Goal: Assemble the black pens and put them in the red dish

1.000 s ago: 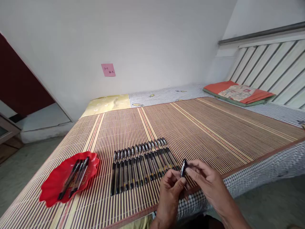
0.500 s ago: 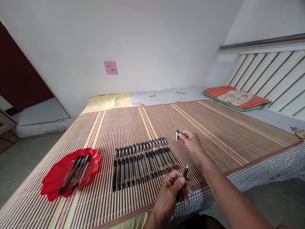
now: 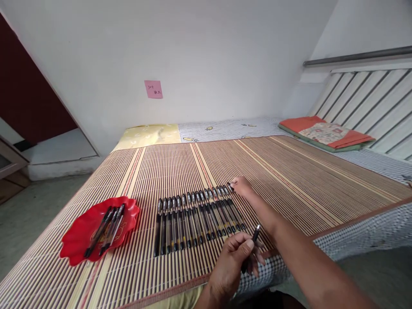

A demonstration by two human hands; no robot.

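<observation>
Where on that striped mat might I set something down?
Widest free patch: the mat between the right hand and the folded cloth. A narrower strip separates the red dish from the pen row. Crowded: the row's right end, with the left hand beside it.

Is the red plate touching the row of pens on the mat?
Apart. The head view shows it: striped mat is visible between the rim of the red plate and the row of pens.

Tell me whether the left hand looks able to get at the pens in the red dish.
Probably, but not free-handed: the left hand holds an uncapped pen. The bare strip of mat in front of the pen row leaves a way toward the pens in the red dish open.
</observation>
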